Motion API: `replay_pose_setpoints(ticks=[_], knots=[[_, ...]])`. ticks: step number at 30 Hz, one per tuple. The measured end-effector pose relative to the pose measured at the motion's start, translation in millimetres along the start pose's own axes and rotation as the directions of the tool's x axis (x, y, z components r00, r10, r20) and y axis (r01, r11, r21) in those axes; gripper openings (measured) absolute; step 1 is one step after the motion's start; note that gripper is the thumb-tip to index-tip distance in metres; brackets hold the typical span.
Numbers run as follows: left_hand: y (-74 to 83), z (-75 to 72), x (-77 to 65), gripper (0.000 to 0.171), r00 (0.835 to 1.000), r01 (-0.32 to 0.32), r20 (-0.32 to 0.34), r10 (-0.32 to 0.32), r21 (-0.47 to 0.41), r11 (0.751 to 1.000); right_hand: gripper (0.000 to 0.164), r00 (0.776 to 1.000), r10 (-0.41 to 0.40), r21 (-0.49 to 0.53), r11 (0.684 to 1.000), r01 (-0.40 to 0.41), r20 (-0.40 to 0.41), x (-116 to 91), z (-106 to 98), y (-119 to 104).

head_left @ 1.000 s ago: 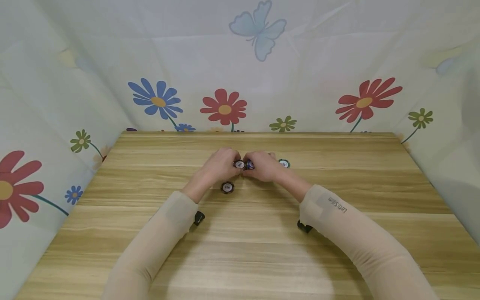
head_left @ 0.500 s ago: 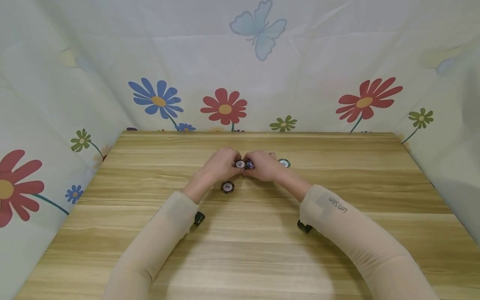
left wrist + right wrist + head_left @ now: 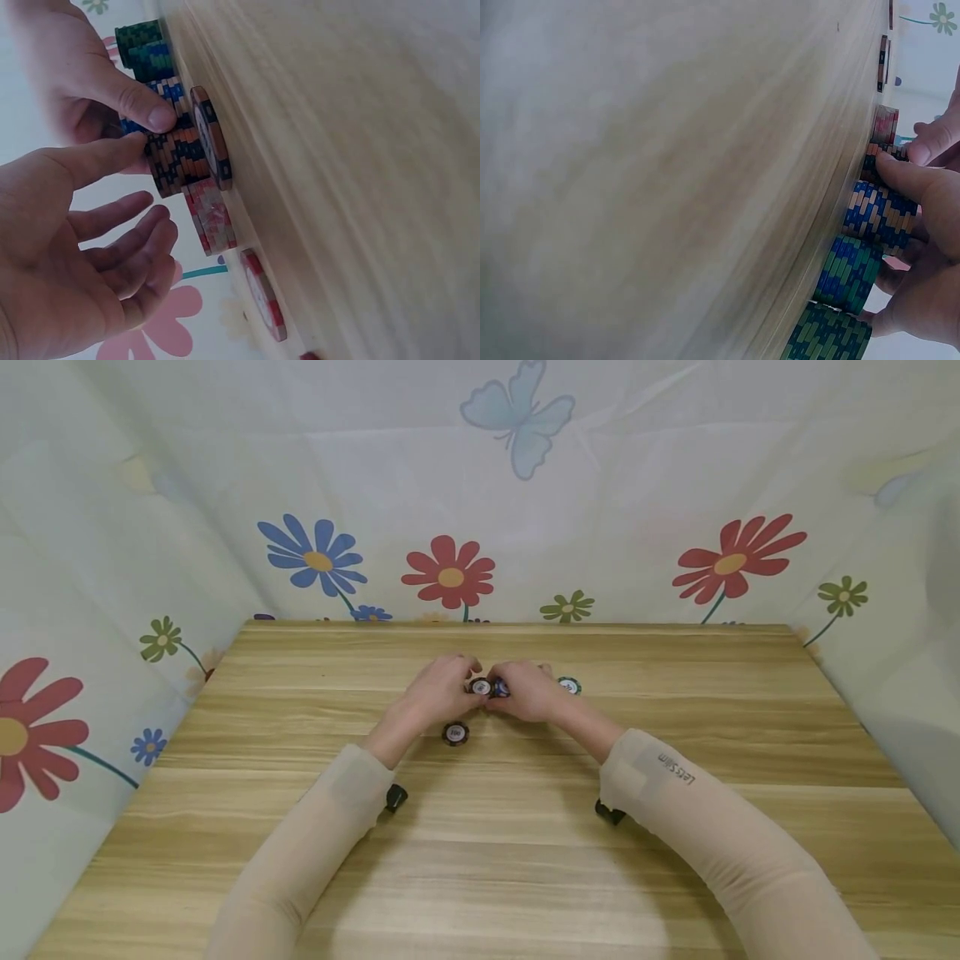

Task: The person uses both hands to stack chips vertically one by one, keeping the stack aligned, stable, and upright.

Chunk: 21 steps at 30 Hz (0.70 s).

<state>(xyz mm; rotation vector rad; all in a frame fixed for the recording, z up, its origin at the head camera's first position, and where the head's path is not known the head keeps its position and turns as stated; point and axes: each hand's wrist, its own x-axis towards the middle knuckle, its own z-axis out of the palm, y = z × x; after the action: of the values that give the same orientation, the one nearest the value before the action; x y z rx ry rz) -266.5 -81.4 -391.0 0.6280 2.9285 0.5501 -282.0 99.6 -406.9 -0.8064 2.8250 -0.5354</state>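
Note:
A row of poker chip stacks stands upright on the table. My left hand (image 3: 437, 689) reaches from the left to the stack of black-and-orange chips (image 3: 180, 161); one fingertip is at its top, and the other fingers hang loosely bent, apart from it. On the other side my right hand (image 3: 531, 691) curls round the stack of blue chips (image 3: 880, 214), with its thumb reaching the black stack. Green chip stacks (image 3: 826, 331) stand by the right hand's other fingers. A short stack of red chips (image 3: 210, 216) adjoins the black one.
A single black-and-orange chip (image 3: 455, 734) lies flat in front of the hands. Another flat chip, red-edged (image 3: 262, 294), lies to the left. The wooden table (image 3: 495, 860) ends at a flower-printed curtain (image 3: 375, 485). Black wrist devices (image 3: 396, 797) show under the cuffs.
My left hand's fingers have loosened and lifted slightly from the black stack. The right hand and the chips stay in place.

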Motion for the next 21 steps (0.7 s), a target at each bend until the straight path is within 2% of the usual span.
replay_pose_setpoints(ticks=[4,8,12,17,21], knots=[[-0.8,-2.3,-4.3,0.028,0.999,0.017,-0.031,-0.018,-0.02,1.0,0.037,1.0,0.0,0.001,1.0,0.0,0.001,1,1,1],[-3.0,-5.7,-9.8,0.016,1.0,-0.009,-0.023,0.009,0.005,1.0,0.036,1.0,0.007,0.002,1.0,-0.007,0.0,1,1,0],[-5.4,-7.2,-17.4,0.014,0.998,-0.043,0.048,0.041,0.05,0.998,0.036,1.0,0.018,0.005,1.0,-0.018,0.001,2,2,0],[-4.8,-7.1,-27.2,0.023,0.988,-0.048,0.155,0.03,0.111,0.993,0.036,1.0,0.027,-0.005,1.0,-0.027,0.008,2,2,-1],[-3.6,-7.4,-30.8,0.03,0.979,-0.04,0.202,0.011,0.14,0.989,0.036,0.999,0.03,-0.012,0.999,-0.029,0.017,2,2,-2]])
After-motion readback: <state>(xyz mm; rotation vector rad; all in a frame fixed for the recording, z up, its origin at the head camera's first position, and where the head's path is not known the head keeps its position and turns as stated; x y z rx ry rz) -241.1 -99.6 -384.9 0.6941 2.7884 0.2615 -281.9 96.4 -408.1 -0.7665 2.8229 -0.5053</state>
